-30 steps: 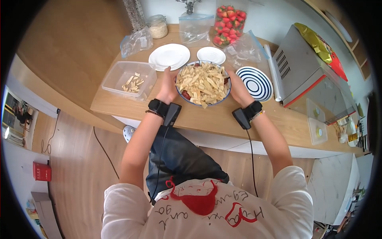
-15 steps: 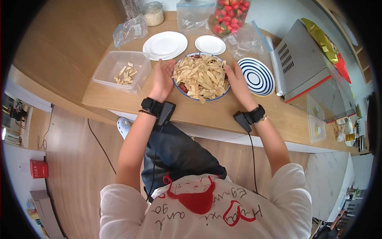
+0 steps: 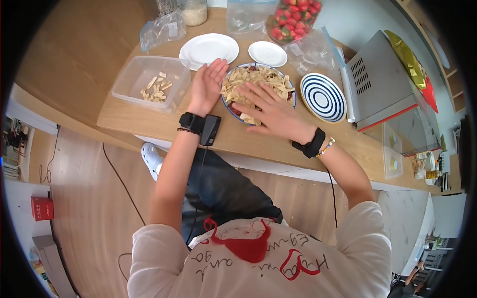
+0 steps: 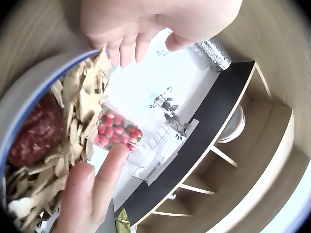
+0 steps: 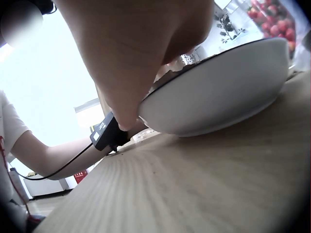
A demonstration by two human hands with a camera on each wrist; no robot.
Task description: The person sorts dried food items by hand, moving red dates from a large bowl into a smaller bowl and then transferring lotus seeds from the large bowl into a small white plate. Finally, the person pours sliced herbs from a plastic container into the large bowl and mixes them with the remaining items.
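Note:
A white bowl with a blue rim stands on the wooden counter, heaped with pale dried slices. Wrinkled dark red pieces that look like dried dates show near the rim. My right hand lies over the heap from the right, fingers straight and spread across the slices. Beside the bowl's left rim, my left hand is held with its fingers extended and palm towards the bowl. To its left sits a clear plastic container with some of the same slices in its bottom.
Behind the bowl are a white oval plate and a small white plate. A blue-ringed plate lies right of it. Farther back are strawberries in a clear bag and other plastic bags. A grey appliance occupies the right side.
My right hand has left the bowl's right side and moved left onto the heap of slices. My left hand stays beside the left rim, after both hands first held the bowl's sides.

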